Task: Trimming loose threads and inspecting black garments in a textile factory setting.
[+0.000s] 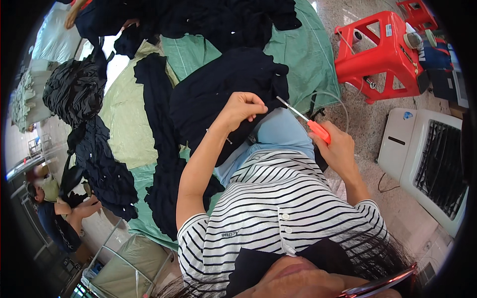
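A dark navy garment [218, 89] lies bunched across my lap, over light blue trousers [283, 130]. Just above its right part is my left hand [242, 110], fingers curled and thumb and forefinger pinched. Whatever may be in that pinch is too small to make out. My right hand [338, 146] grips a red-handled tool [319, 131] with a thin metal shaft, whose exact kind I cannot tell. The shaft points up and left, its tip close to the garment's right edge and a short way from my left fingers.
More dark garments [213, 22] lie ahead on green sheeting [303, 49], with a gathered dark bundle [74, 92] to the left. Red stools [377, 54] and a white air cooler [417, 154] stand right. Another person [59, 223] sits lower left; a hand [73, 17] shows far left.
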`<state>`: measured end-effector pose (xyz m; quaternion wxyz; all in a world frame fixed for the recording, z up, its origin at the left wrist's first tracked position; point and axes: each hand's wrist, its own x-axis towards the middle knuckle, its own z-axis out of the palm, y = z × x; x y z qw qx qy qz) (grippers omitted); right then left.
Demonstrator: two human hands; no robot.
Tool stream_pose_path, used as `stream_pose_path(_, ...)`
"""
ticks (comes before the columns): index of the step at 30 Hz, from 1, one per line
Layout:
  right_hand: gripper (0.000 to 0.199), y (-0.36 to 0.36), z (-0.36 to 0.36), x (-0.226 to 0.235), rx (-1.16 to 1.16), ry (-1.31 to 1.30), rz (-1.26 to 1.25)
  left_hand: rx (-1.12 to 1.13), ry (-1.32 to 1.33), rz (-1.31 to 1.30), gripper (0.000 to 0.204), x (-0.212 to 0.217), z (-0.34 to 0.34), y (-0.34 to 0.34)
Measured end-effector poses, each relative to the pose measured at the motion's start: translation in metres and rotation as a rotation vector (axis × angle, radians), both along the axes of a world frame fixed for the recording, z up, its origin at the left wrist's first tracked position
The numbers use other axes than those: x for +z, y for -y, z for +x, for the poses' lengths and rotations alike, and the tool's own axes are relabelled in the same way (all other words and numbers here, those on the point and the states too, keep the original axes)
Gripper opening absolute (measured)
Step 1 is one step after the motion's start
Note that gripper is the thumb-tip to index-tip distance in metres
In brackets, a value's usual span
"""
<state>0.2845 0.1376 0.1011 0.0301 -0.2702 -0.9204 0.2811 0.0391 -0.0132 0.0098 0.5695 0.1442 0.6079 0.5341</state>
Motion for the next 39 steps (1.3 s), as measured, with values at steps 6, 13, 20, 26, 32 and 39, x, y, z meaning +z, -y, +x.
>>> stream_pose_path(6, 0.028, 0.013, 0.01, -0.004, 0.074, 0.099, -0.05, 0.147, 0.156, -0.135, 0.013, -0.007, 0.003, -0.003)
stream_pose_path(13, 0.03, 0.019, 0.012, -0.007, 0.103, 0.104, -0.032, 0.198, 0.073, -0.162, 0.012, -0.008, 0.011, 0.002)
stream_pose_path(20, 0.029, 0.002, 0.02, -0.013, -0.057, 0.044, 0.032, 0.086, -0.078, -0.149, 0.024, 0.004, 0.028, -0.001)
stream_pose_path(26, 0.033, -0.001, 0.018, -0.015, -0.061, 0.124, 0.021, -0.118, -0.794, -0.23, 0.026, -0.015, 0.046, -0.019)
stream_pose_path(32, 0.035, -0.011, 0.016, -0.021, -0.173, 0.114, 0.028, -0.378, -1.155, 0.086, 0.016, -0.011, 0.08, -0.007)
stream_pose_path(39, 0.035, -0.016, 0.013, -0.023, -0.195, 0.133, 0.026, -0.114, -1.152, 0.116, 0.02, -0.006, 0.023, -0.035)
